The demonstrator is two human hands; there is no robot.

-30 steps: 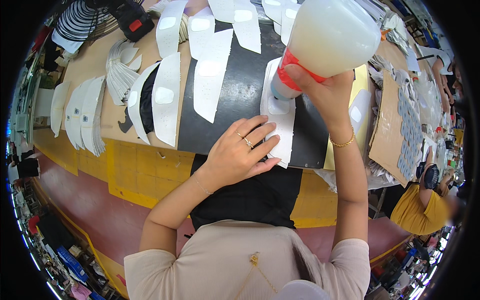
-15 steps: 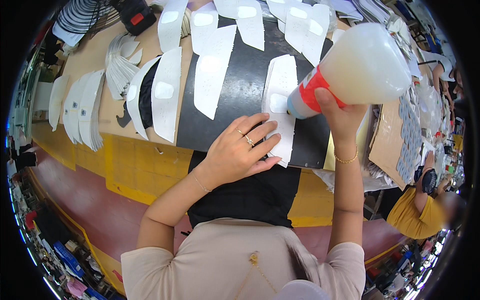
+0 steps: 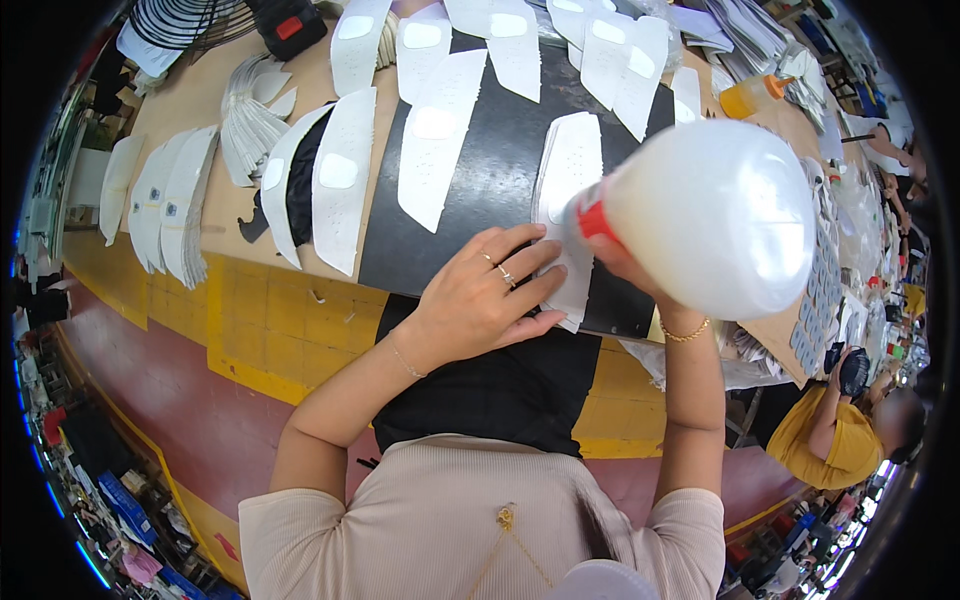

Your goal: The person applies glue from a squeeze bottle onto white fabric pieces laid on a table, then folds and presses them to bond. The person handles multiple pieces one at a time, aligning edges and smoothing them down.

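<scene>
Tipped over with its narrow end down, a big translucent bottle (image 3: 725,215) of pale content, with a red label, is gripped by my right hand (image 3: 635,268). Its tip points at a stack of white cut pieces (image 3: 572,150) on the black mat; whether it touches the top piece is hidden by the bottle. My left hand (image 3: 492,290) lies over the stack's near left edge, its fingers stretched out and a little apart. Left of the stack, a single white piece (image 3: 437,135) with a rounded, shinier patch lies on the mat.
More white pieces (image 3: 340,185) and bundled stacks (image 3: 183,205) lie on the brown tabletop at left. A black and red tool (image 3: 287,27) stands at the far left. A small yellow bottle (image 3: 752,97) is at the far right. Another person in yellow (image 3: 835,430) works at right.
The bottle has swung nearer to me and tilted, its base now lower and its narrow end over the stack. My left hand stays almost where it was.
</scene>
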